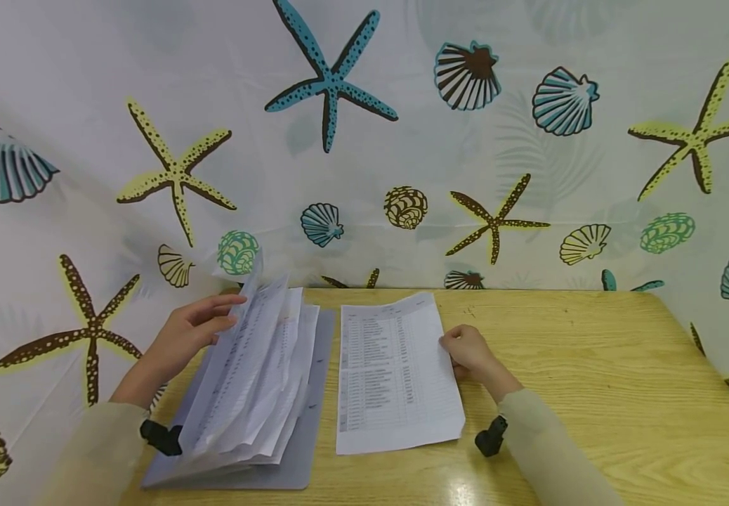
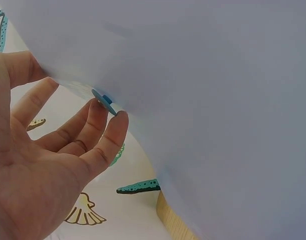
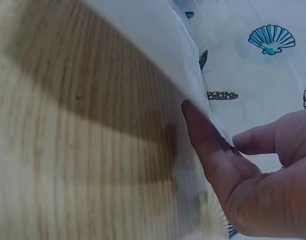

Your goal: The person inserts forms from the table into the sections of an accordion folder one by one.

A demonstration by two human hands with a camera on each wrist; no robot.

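Observation:
At the left, a grey-blue folder [image 1: 320, 393] lies on the table with several printed sheets [image 1: 257, 365] fanned upright in it. My left hand [image 1: 190, 330] is at the upper left edge of the raised outer leaf [image 1: 209, 390], holding it up. In the left wrist view, its fingertips meet a small blue disc [image 2: 104, 102] on that edge; one fingertip goes behind the leaf. My right hand [image 1: 472, 351] pinches the right edge of a single printed sheet [image 1: 396, 379], which carries a table of text. In the right wrist view, this edge is lifted off the wood.
The pale wooden table [image 1: 592, 393] extends to the right of the right hand. A white cloth [image 1: 364, 176] printed with starfish and shells hangs behind the table and at both sides. Black wrist cameras [image 1: 162, 437] sit on both forearms.

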